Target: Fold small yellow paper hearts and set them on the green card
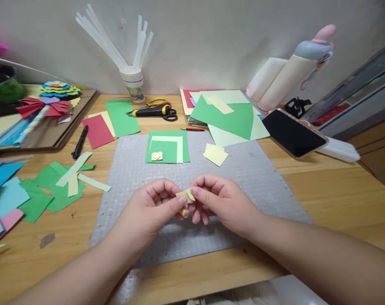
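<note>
Both hands meet above the grey cutting mat (243, 178), pinching a small folded piece of pale yellow paper (186, 195). My left hand (157, 203) grips its left side between thumb and fingers. The thumb and forefinger of my right hand (222, 199) close on its right edge. Beyond the hands, a small folded yellow heart (157, 156) lies on stacked green paper squares (167, 134). To its right on the mat are some yellow paper squares (215, 155). The underside of the held paper is hidden by my fingers.
Green paper scraps (37, 199) lie at left, near a black pen (80, 142). Scissors (170, 115) and a paper cup (135, 87) with strips stand at the back. Piled paper sheets (227, 118), a phone (295, 133) and a bottle (290, 76) are at right.
</note>
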